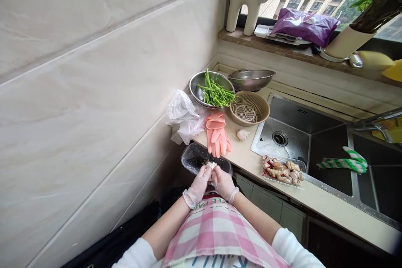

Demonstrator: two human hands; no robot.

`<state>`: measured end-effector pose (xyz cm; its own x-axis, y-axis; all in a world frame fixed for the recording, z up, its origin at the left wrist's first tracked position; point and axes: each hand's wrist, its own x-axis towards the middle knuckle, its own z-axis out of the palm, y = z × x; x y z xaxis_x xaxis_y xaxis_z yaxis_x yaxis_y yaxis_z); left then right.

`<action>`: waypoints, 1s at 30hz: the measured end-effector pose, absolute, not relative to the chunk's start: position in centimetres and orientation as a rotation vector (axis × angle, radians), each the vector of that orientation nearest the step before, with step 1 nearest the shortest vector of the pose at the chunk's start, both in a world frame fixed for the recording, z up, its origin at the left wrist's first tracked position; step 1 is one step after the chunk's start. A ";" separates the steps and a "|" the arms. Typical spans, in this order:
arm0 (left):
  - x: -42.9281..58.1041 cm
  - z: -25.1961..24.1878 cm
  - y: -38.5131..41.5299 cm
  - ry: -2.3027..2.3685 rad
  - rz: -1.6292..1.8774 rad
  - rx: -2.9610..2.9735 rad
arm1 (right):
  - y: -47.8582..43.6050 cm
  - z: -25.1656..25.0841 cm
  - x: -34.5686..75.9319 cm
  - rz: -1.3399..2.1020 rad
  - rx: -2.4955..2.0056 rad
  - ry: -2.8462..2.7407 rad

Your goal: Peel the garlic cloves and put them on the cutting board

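My left hand [200, 182] and my right hand [223, 181], both in thin clear gloves, meet in front of my apron. Between their closed fingers is a whitish garlic bulb [210, 165], mostly covered by the fingertips. Just beyond and below them is a bin with a dark liner [193, 157], with light scraps inside. Another garlic bulb [243, 134] sits on the counter. To the right, a clear tray [301, 166] of garlic cloves, ginger and some red chilli rests by the sink edge.
Pink rubber gloves [217, 136] lie at the counter edge beside white plastic bags [185, 115]. Behind are a steel bowl [195, 88] of green stalks [216, 92], a brown basket [249, 109] and a metal strainer [251, 78]. A green-striped cloth [345, 162] lies at the sink [270, 144].
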<state>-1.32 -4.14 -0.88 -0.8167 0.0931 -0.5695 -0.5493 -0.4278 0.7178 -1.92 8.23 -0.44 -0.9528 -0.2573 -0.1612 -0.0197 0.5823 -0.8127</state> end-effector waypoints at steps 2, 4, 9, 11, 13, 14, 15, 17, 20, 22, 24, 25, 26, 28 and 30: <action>-1.4 -0.5 -4.0 1.302 2.299 -0.654 | 8.1 -0.6 -1.9 -1.422 -0.064 2.512; -1.6 -0.2 -4.0 1.176 2.344 -0.658 | 7.9 -0.7 -1.9 -1.610 0.063 2.400; -2.0 -0.2 -5.0 0.897 2.391 -0.723 | 9.5 -0.3 -2.3 -2.085 0.468 1.942; -2.1 -0.4 -5.4 0.874 2.381 -0.770 | 12.4 0.4 -2.4 -2.124 0.622 2.003; -2.2 -0.5 -5.7 0.882 2.374 -0.796 | 16.8 1.1 -2.4 -1.993 0.771 2.340; -2.2 -0.6 -5.8 0.882 2.381 -0.805 | 19.3 1.4 -2.3 -1.816 0.857 2.583; -2.2 -0.7 -5.9 0.873 2.392 -0.813 | 21.9 1.6 -2.3 -1.538 0.926 2.816; -2.3 -0.9 -6.1 0.836 2.421 -0.835 | 26.6 2.0 -2.2 -0.961 1.000 3.024; -2.5 -0.9 -6.2 0.785 2.425 -0.858 | 30.5 2.6 -2.0 -0.571 0.960 2.969; -2.6 -0.7 -6.1 0.772 2.412 -0.850 | 30.1 3.1 -1.9 -0.510 0.989 2.953; -2.6 -0.5 -6.0 0.770 2.398 -0.844 | 27.1 3.6 -1.8 -0.601 0.919 2.970; -2.6 -0.4 -5.8 0.774 2.393 -0.843 | 24.8 3.7 -1.7 -0.725 0.795 2.955; -2.6 -0.4 -5.7 0.780 2.391 -0.840 | 22.3 3.8 -1.7 -0.891 0.614 2.899; -2.5 -0.4 -5.3 0.785 2.401 -0.822 | 17.3 3.5 -1.5 -1.196 0.259 2.664; -2.3 -0.6 -5.0 0.774 2.433 -0.786 | 13.1 2.9 -1.5 -1.339 0.097 2.472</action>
